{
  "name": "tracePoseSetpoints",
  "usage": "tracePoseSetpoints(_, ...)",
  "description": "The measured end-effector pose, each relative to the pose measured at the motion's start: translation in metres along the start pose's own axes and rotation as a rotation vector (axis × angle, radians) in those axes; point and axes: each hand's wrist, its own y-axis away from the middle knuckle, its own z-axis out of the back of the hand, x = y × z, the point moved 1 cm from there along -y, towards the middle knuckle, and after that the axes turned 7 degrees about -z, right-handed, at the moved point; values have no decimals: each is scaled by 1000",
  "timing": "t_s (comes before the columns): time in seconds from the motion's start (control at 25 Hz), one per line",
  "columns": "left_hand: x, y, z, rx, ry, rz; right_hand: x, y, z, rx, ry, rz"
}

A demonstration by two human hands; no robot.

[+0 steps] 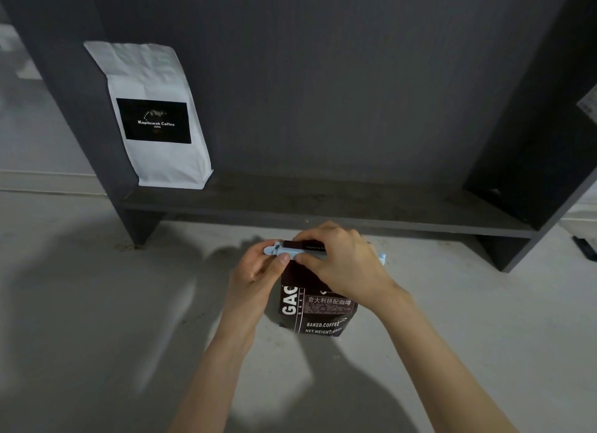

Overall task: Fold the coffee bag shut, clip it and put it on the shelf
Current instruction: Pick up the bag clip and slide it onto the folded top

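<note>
A dark coffee bag [318, 313] with white lettering stands upright on the pale floor in front of the shelf. Its top is folded over, and a long light-blue clip [274, 250] lies across the fold. My left hand [255, 271] pinches the clip's left end between thumb and fingers. My right hand [342, 261] covers the middle and right part of the clip and the folded top, with the clip's right tip [382, 258] poking out past it. The dark shelf board [323, 203] runs just behind the bag.
A white coffee bag [155, 116] with a black label stands at the shelf's left end, leaning against the dark side panel. A dark upright panel [533, 142] closes the shelf on the right. A small black object [586, 247] lies on the floor at far right.
</note>
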Motion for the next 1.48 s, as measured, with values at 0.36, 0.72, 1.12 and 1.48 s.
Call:
tracePoseSetpoints(0.36,7,-2,3,-5,11,27,1,3,0,-10,5,20)
tracePoseSetpoints(0.72,10,-4,4,-1,11,14,1,5,-3,-29,23,62)
tracePoseSetpoints(1.12,14,-3,1,-37,24,-9,-3,4,-9,-44,51,85)
tracePoseSetpoints(1.48,10,-4,3,-1,-42,-18,-6,2,-8,-88,-10,103)
